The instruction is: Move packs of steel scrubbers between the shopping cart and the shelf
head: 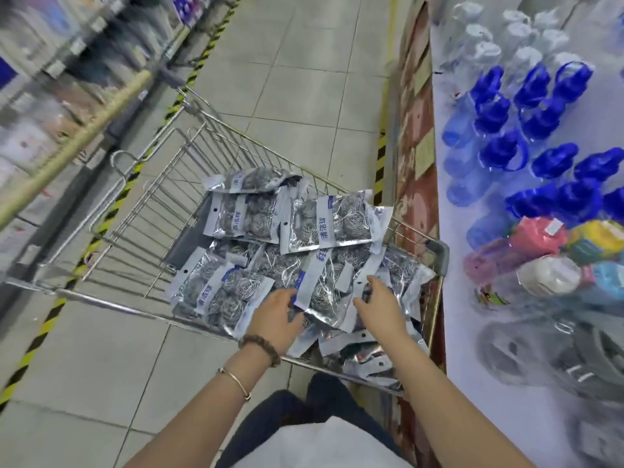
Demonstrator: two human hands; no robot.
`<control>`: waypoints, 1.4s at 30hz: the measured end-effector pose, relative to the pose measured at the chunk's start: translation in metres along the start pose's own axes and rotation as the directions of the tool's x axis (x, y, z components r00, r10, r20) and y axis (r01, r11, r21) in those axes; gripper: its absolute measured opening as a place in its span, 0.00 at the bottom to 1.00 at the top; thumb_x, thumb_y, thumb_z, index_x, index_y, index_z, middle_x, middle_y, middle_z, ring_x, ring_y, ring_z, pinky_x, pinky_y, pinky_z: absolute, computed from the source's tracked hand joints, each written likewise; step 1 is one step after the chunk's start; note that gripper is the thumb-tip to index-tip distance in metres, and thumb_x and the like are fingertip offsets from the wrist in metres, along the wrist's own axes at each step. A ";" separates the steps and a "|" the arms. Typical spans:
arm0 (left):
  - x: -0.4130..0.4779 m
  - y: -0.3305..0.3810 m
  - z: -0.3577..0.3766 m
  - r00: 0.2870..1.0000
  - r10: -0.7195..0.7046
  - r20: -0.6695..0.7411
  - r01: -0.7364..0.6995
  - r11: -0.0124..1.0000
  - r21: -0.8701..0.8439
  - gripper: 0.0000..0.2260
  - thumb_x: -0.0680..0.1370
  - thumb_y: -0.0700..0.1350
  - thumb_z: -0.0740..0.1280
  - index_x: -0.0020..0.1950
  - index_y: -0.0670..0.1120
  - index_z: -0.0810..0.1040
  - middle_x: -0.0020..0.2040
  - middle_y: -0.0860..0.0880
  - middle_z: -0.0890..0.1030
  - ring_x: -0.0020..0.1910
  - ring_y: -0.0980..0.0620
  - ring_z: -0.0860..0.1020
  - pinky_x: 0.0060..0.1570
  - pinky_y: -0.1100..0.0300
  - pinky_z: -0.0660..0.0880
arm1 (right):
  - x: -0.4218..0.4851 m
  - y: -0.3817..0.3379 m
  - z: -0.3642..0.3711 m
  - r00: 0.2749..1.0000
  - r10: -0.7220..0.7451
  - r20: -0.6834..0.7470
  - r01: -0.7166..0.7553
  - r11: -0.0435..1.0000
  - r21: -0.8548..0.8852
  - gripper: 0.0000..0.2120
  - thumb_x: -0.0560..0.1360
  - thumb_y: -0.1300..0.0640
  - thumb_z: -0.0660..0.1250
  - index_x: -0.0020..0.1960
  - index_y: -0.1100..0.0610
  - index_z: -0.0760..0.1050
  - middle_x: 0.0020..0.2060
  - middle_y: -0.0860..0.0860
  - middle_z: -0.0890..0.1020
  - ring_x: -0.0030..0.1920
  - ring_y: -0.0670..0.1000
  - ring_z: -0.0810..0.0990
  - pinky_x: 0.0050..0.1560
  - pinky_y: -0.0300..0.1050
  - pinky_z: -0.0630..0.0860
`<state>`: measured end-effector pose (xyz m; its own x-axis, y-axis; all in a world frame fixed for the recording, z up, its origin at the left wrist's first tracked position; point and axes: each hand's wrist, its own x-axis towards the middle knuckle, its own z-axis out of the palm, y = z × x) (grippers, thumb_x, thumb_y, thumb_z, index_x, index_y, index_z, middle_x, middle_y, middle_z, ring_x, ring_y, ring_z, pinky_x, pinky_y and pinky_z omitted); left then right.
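Note:
Several clear packs of steel scrubbers with white-blue labels lie heaped in the wire shopping cart in front of me. My left hand grips the near left edge of one scrubber pack at the cart's near end, thumb over its label. My right hand rests on the right side of the same heap, its fingers bent down onto a pack; whether it grips is unclear. The shelf runs along the right, a pale blue-white surface level with the cart's rim.
On the shelf stand blue-capped clear bottles, clear cups farther back and coloured containers close by. Grey blurred goods lie on the shelf's near part. A blurred shelf rack lines the left side of the tiled aisle. Yellow-black tape marks the floor.

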<state>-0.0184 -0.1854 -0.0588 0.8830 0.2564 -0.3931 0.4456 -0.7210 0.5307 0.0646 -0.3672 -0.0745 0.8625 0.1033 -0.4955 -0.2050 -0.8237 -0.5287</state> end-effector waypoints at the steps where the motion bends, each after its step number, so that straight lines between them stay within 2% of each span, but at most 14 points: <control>1: 0.006 0.003 -0.002 1.000 0.000 0.005 0.000 1.000 0.007 0.19 0.76 0.47 0.63 0.67 0.49 0.68 0.63 0.50 0.72 0.53 0.52 0.75 0.52 0.61 0.70 | 0.008 -0.001 0.000 0.999 0.048 0.006 -0.048 0.998 0.051 0.30 0.76 0.53 0.66 0.74 0.55 0.58 0.61 0.54 0.77 0.55 0.55 0.78 0.50 0.47 0.75; 4: 0.022 0.009 -0.005 1.000 -0.010 0.022 0.010 1.000 -0.003 0.18 0.77 0.46 0.62 0.67 0.50 0.68 0.63 0.51 0.71 0.47 0.53 0.76 0.50 0.61 0.73 | 0.029 -0.003 0.004 0.979 0.195 0.065 -0.206 0.939 0.275 0.29 0.75 0.55 0.69 0.70 0.59 0.59 0.51 0.53 0.79 0.46 0.54 0.77 0.46 0.46 0.73; 7: 0.036 0.011 -0.007 0.998 -0.001 0.070 0.003 1.000 -0.022 0.19 0.78 0.48 0.60 0.68 0.51 0.66 0.67 0.52 0.69 0.53 0.53 0.76 0.56 0.60 0.72 | 0.046 -0.009 0.012 0.931 0.336 0.141 -0.353 0.739 0.574 0.26 0.72 0.59 0.72 0.64 0.63 0.63 0.51 0.57 0.79 0.43 0.56 0.79 0.49 0.54 0.78; 8: 0.041 0.011 -0.008 0.996 0.006 0.085 -0.005 1.000 -0.019 0.19 0.78 0.48 0.60 0.69 0.51 0.66 0.67 0.52 0.68 0.55 0.54 0.75 0.57 0.61 0.71 | 0.050 -0.013 0.015 0.915 0.380 0.138 -0.375 0.670 0.640 0.26 0.72 0.59 0.72 0.64 0.63 0.63 0.52 0.58 0.77 0.44 0.56 0.78 0.49 0.53 0.77; 12: 0.055 0.011 -0.015 0.993 0.048 0.109 -0.047 0.999 -0.013 0.19 0.78 0.45 0.60 0.69 0.51 0.66 0.67 0.53 0.68 0.58 0.55 0.73 0.58 0.62 0.71 | 0.057 -0.032 0.025 0.827 0.554 0.093 -0.411 0.483 0.773 0.30 0.71 0.58 0.74 0.66 0.63 0.62 0.60 0.60 0.73 0.55 0.59 0.73 0.50 0.47 0.68; 16: 0.068 0.008 -0.021 0.987 0.068 0.147 -0.070 0.998 0.004 0.19 0.78 0.46 0.61 0.69 0.52 0.65 0.67 0.53 0.69 0.61 0.54 0.72 0.62 0.59 0.70 | 0.061 -0.037 0.034 0.750 0.650 0.126 -0.421 0.321 0.848 0.36 0.66 0.55 0.78 0.67 0.62 0.63 0.57 0.57 0.75 0.54 0.58 0.75 0.52 0.47 0.70; 20: 0.078 0.005 -0.024 0.984 0.087 0.156 -0.088 0.996 0.000 0.18 0.78 0.47 0.60 0.69 0.52 0.66 0.67 0.53 0.69 0.61 0.54 0.72 0.63 0.56 0.70 | 0.061 -0.041 0.041 0.761 0.611 0.219 -0.481 0.304 0.822 0.26 0.67 0.52 0.77 0.57 0.64 0.73 0.50 0.56 0.80 0.51 0.58 0.77 0.56 0.52 0.74; 22: 0.080 0.005 -0.025 0.982 0.104 0.157 -0.104 0.995 -0.007 0.18 0.79 0.48 0.60 0.68 0.52 0.66 0.66 0.53 0.70 0.60 0.54 0.73 0.62 0.56 0.71 | 0.058 -0.046 0.040 0.776 0.602 0.191 -0.456 0.326 0.828 0.18 0.70 0.56 0.75 0.54 0.63 0.73 0.47 0.55 0.78 0.50 0.58 0.76 0.53 0.50 0.73; 24: 0.082 0.004 -0.027 0.981 0.121 0.149 -0.120 0.993 -0.012 0.17 0.78 0.48 0.60 0.68 0.52 0.67 0.65 0.53 0.71 0.55 0.54 0.75 0.59 0.57 0.74 | 0.053 -0.051 0.037 0.794 0.593 0.134 -0.420 0.376 0.826 0.14 0.73 0.60 0.71 0.54 0.66 0.74 0.49 0.58 0.80 0.51 0.58 0.78 0.53 0.50 0.73; 27: 0.083 0.003 -0.031 0.977 0.159 0.145 -0.156 0.987 -0.032 0.17 0.79 0.49 0.59 0.68 0.52 0.68 0.65 0.53 0.71 0.57 0.55 0.74 0.59 0.58 0.73 | 0.042 -0.054 0.029 0.845 0.527 0.097 -0.372 0.447 0.813 0.09 0.75 0.63 0.67 0.55 0.65 0.74 0.47 0.57 0.79 0.43 0.53 0.77 0.49 0.49 0.73; 31: 0.084 0.005 -0.040 0.973 0.185 0.136 -0.177 0.982 -0.065 0.16 0.79 0.50 0.59 0.67 0.50 0.69 0.65 0.53 0.72 0.58 0.54 0.73 0.60 0.58 0.72 | 0.023 -0.036 0.015 0.887 0.460 0.044 -0.306 0.513 0.802 0.12 0.73 0.67 0.68 0.55 0.61 0.73 0.44 0.57 0.80 0.41 0.55 0.79 0.44 0.51 0.77; 35: 0.090 0.017 -0.051 0.957 0.255 0.139 -0.238 0.963 -0.129 0.18 0.78 0.52 0.61 0.67 0.50 0.69 0.66 0.51 0.71 0.63 0.52 0.70 0.63 0.55 0.68 | -0.002 -0.015 -0.021 0.930 0.340 0.141 -0.299 0.473 0.829 0.08 0.73 0.69 0.67 0.50 0.61 0.76 0.41 0.56 0.81 0.40 0.54 0.79 0.41 0.49 0.76; 38: 0.095 0.033 -0.060 0.915 0.352 0.195 -0.319 0.931 -0.179 0.24 0.76 0.54 0.64 0.70 0.50 0.64 0.69 0.50 0.67 0.67 0.52 0.66 0.66 0.55 0.65 | -0.016 -0.005 -0.053 0.965 0.227 0.131 -0.230 0.498 0.836 0.08 0.73 0.70 0.66 0.41 0.59 0.77 0.34 0.52 0.82 0.35 0.49 0.80 0.39 0.45 0.74; 42: 0.105 0.056 -0.062 0.812 0.465 0.352 -0.468 0.880 -0.084 0.39 0.69 0.58 0.71 0.74 0.53 0.55 0.75 0.51 0.57 0.73 0.51 0.56 0.72 0.50 0.56 | -0.034 -0.014 -0.091 0.984 -0.041 0.171 -0.109 0.617 0.779 0.20 0.70 0.73 0.67 0.26 0.55 0.81 0.25 0.47 0.80 0.27 0.42 0.78 0.33 0.35 0.73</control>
<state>0.1087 -0.1592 -0.0236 0.8728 -0.3536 -0.3364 -0.0087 -0.7005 0.7136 0.0802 -0.4095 0.0127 0.7786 0.2306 -0.5836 -0.5813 -0.0852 -0.8092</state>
